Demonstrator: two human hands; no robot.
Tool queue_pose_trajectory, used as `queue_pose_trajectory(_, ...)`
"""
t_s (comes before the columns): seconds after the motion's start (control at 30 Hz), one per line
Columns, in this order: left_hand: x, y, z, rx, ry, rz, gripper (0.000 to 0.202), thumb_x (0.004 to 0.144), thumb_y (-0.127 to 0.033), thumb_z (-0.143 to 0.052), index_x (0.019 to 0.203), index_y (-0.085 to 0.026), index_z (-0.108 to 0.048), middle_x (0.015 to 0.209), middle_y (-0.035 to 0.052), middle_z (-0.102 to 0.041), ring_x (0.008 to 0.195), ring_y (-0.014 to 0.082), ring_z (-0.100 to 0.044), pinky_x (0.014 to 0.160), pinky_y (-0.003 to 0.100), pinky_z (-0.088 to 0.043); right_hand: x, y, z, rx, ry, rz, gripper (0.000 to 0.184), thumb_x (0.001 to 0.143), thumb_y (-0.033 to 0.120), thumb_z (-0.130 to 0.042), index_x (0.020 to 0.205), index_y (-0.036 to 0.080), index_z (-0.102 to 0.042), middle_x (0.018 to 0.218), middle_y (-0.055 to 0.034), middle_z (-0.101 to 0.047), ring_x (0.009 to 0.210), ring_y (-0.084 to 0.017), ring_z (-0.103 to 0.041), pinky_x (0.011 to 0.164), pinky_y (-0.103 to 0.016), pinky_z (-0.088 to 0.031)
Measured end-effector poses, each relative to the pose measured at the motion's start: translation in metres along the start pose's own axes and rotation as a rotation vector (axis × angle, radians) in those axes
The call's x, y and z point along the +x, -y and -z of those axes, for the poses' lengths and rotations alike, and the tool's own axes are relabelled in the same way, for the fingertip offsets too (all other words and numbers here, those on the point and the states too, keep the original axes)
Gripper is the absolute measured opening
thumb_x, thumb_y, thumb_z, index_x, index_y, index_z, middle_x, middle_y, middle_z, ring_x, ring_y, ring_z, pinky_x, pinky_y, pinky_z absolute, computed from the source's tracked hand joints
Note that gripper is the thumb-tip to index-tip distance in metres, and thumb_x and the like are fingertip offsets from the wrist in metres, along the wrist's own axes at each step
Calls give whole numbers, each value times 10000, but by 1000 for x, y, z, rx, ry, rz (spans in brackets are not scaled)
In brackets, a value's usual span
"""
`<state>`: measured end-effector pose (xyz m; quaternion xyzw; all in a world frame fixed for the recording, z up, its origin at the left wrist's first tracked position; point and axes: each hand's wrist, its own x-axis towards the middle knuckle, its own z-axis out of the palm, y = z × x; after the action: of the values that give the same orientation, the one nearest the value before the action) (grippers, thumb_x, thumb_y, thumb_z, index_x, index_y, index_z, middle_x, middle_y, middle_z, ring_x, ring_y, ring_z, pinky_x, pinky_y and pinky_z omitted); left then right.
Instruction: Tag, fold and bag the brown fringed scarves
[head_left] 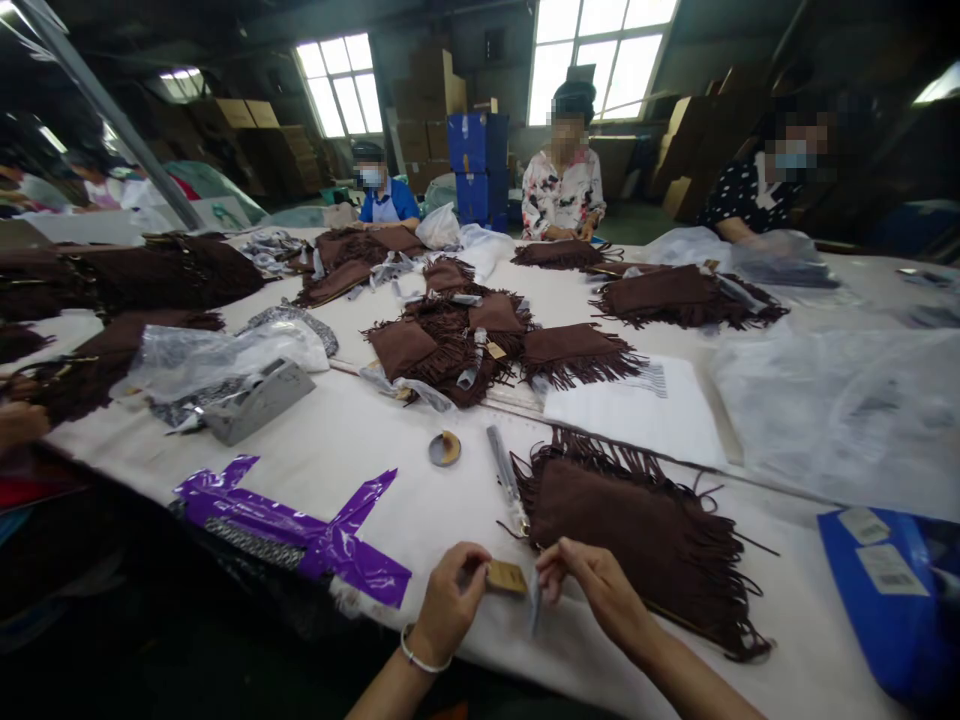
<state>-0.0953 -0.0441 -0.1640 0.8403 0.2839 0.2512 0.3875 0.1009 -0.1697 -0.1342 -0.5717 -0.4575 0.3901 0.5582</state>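
Note:
Close to the table's front edge, my left hand (452, 592) pinches a tan paper tag (507, 577) between thumb and fingers. My right hand (581, 575) is just to the right of it, fingers curled against a thin greyish strip (535, 603) that looks blurred. A dark brown fringed bag (622, 530) lies flat on the table, partly behind my right hand and forearm. Beyond my hands, a strap wrapped in clear plastic (505, 475) runs up from the bag's left side. A small round tin (445, 449) with something yellowish-brown in it sits farther back.
Several brown fringed bags (442, 345) are heaped mid-table. Purple tape (300, 530) covers the front edge at left, near a grey metal box (259, 400). A blue package (885, 590) and clear plastic bags (840, 400) are at right. Co-workers (562, 190) sit across the table.

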Motion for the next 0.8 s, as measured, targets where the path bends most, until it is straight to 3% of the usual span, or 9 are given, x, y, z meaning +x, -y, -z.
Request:
queue_pose_trajectory(0.1, 1, 2, 0, 15, 23, -7, 101, 865, -217, -475, 900, -192, -565, 891, 51, -610, 865, 187, -563, 799, 329, -462, 23, 2, 3, -215, -202, -6, 419, 957, 428, -293, 894, 176, -622, 718, -42, -639, 729, -189, -612, 749, -322, -480)
queue_pose_trajectory(0.2, 3, -1, 0, 77, 58, -64, 104, 851, -201, -489, 903, -192, -579, 887, 57, -612, 859, 197, -550, 802, 351, -443, 65, -1, -2, -531, -223, -4, 284, 852, 363, -539, 1082, 204, -589, 892, -58, -644, 868, -227, -582, 816, -357, -452)
queue_pose_trajectory(0.27, 3, -4, -1, 105, 74, -96, 106, 840, -189, -502, 904, -192, -586, 862, 54, -612, 836, 196, -547, 794, 353, -436, 90, -5, -12, -585, -210, -10, 492, 735, 254, -663, 1204, 190, -531, 962, -87, -634, 931, -264, -555, 857, -396, -428)
queue_pose_trajectory(0.37, 3, -6, -1, 132, 89, -123, 82, 843, -217, -517, 857, -193, -595, 789, 42, -603, 778, 186, -543, 786, 347, -429, 103, -8, -25, -535, -190, -19, 643, 703, 124, -623, 1314, 151, -427, 979, -101, -626, 888, -237, -568, 842, -378, -444)
queue_pose_trajectory(0.43, 3, -5, -1, 117, 46, -85, 109, 852, -271, -524, 820, -192, -592, 770, 41, -600, 772, 187, -543, 779, 335, -431, 94, -4, -25, -465, -163, -17, 614, 764, 130, -548, 1351, 153, -368, 965, -72, -628, 830, -185, -590, 787, -317, -478)
queue_pose_trajectory(0.5, 4, -4, 1, 54, -19, 16, 150, 857, -324, -521, 818, -193, -583, 779, 40, -604, 775, 187, -554, 757, 310, -440, 73, 3, -15, -317, -74, 16, 495, 812, 169, -508, 1301, 174, -436, 987, -46, -630, 862, -163, -598, 790, -285, -485)
queue_pose_trajectory(0.6, 7, -2, 3, -63, -59, 145, 182, 866, -357, -503, 839, -191, -571, 786, 30, -609, 766, 174, -572, 738, 274, -446, 33, 10, 7, -79, 156, 75, 221, 824, 182, -493, 943, 183, -679, 947, -34, -651, 927, -184, -590, 865, -313, -461)
queue_pose_trajectory(0.67, 8, -2, 4, -97, -54, 164, 191, 864, -363, -509, 834, -185, -570, 780, 26, -609, 761, 169, -573, 738, 263, -442, 11, 9, 16, -27, 235, 67, 247, 828, 169, -471, 740, 180, -701, 858, -42, -662, 870, -189, -604, 845, -330, -473)
queue_pose_trajectory(0.8, 9, -5, 0, -149, -53, 195, 206, 859, -379, -518, 835, -181, -564, 743, 13, -601, 726, 157, -569, 716, 249, -440, -5, 4, 13, -185, 73, 133, 215, 839, 163, -469, 835, 198, -682, 923, -50, -651, 933, -190, -582, 880, -352, -465)
